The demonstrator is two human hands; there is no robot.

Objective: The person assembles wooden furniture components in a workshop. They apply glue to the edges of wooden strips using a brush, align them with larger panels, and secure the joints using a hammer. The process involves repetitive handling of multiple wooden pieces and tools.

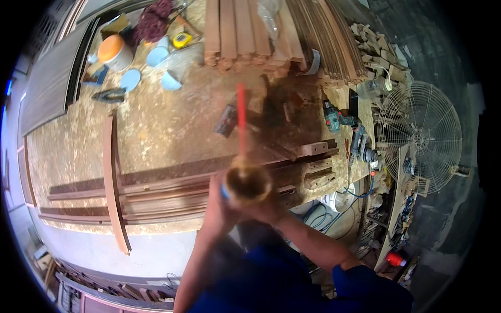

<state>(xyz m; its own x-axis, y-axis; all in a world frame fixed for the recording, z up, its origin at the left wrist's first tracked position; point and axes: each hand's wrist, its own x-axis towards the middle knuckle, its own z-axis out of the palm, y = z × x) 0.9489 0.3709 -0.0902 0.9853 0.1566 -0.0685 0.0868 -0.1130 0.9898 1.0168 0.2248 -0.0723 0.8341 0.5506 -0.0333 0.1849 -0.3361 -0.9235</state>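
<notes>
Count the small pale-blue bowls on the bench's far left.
3 pale-blue bowls: one beside the orange-lidded tub, one lying nearer the pliers, one to its right. Clutter may hide others.

Workshop interior, daylit: large table (156, 125) with a mottled chipboard top, carrying stacked timber strips (250, 31) at its far edge, long dark mouldings (156, 188) along the near edge and one curved wooden piece (112, 182) laid across them. Right of the table, a round wire-caged fan (420, 135) stands on dark concrete floor (438, 57), beside a heap of wood offcuts (381, 52). Left side: dark ribbed panel (49, 78); pale floor (151, 253) below the table's near edge.
</notes>
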